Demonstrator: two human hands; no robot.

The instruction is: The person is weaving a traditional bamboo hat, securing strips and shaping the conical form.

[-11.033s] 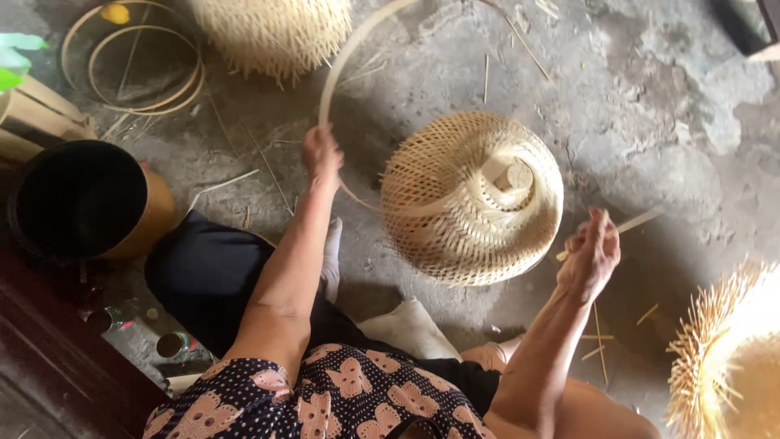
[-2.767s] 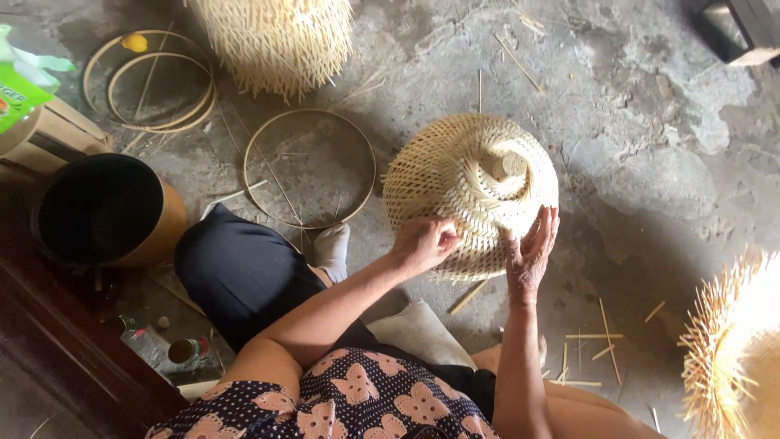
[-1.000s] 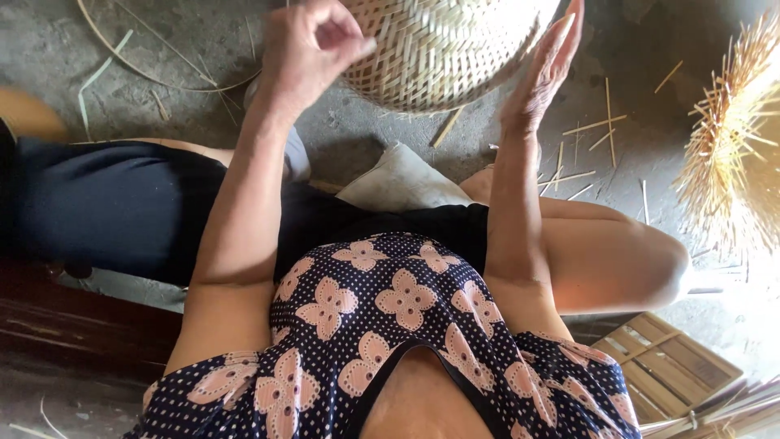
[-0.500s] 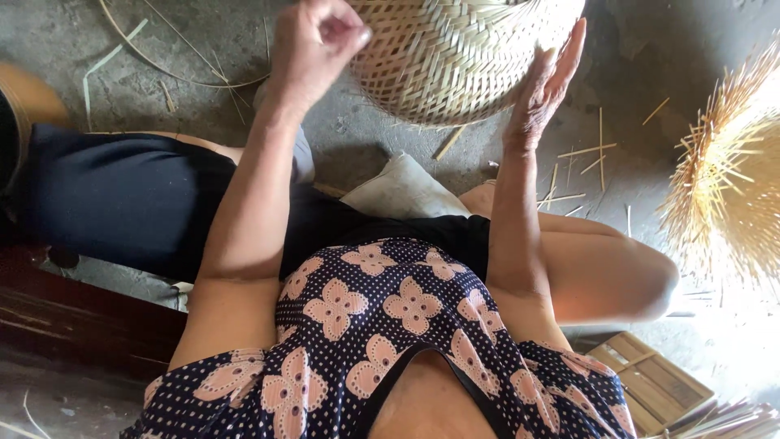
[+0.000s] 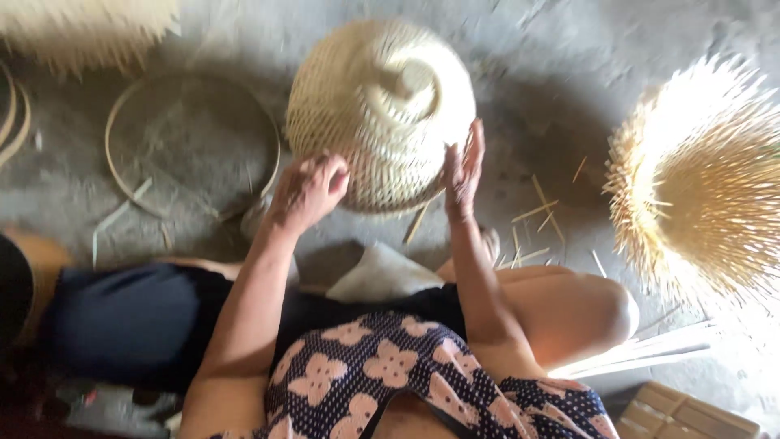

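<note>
Whereas half a second ago only the lower rim showed at the top edge, now shows whole: pale, dome-shaped woven bamboo basket (image 5: pixel 382 110), mouth down on grey concrete floor (image 5: pixel 536 65), small knob on top. Left hand (image 5: pixel 309 189), earlier raised in a loose fist, now lowered against basket's lower left rim, fingers curled onto the weave. Right hand (image 5: pixel 463 169) open and upright as before, palm flat against basket's right side. Both forearms reaching forward from a dark, flower-patterned top. Left of basket, thin round bamboo hoop (image 5: pixel 191 145) flat on floor. Far right, bristly unfinished bamboo weave with loose splayed strips (image 5: pixel 699 179). Scattered bamboo slivers (image 5: pixel 532 213) near right wrist. Blurred throughout.
</note>
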